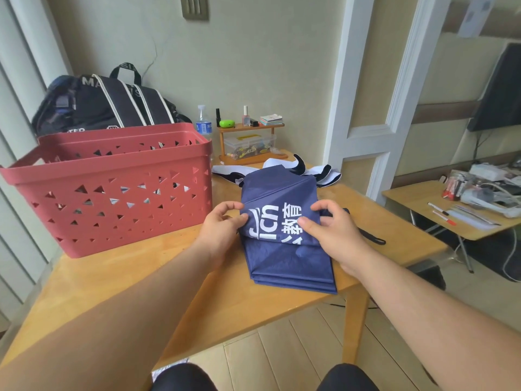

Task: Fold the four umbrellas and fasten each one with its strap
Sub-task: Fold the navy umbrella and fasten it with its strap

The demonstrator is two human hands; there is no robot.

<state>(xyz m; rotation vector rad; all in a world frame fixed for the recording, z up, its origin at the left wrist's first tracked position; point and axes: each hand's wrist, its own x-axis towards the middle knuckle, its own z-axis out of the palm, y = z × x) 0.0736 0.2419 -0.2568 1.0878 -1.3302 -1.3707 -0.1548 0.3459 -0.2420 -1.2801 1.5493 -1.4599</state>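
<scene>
- Navy umbrella lies collapsed on the wooden table, right of centre, canopy in flat pleats, white lettering facing up.
- Left hand pinches the left edge of the navy canopy between thumb and fingers.
- Right hand grips the right side of the canopy, thumb pressed on top of the cloth, fingers curled round the edge.
- Black wrist cord lies on the table just right of the right hand; cannot tell what it is attached to.
- Black-and-white umbrella lies just beyond the navy one at the far side of the table, fabric loose and spread.
- Red basket with triangle holes stands on the table left of the navy umbrella, near but apart from it.
- Black bag sits behind the basket against the wall.
- Water bottle and small wooden shelf with bits on it stand at the far edge.
</scene>
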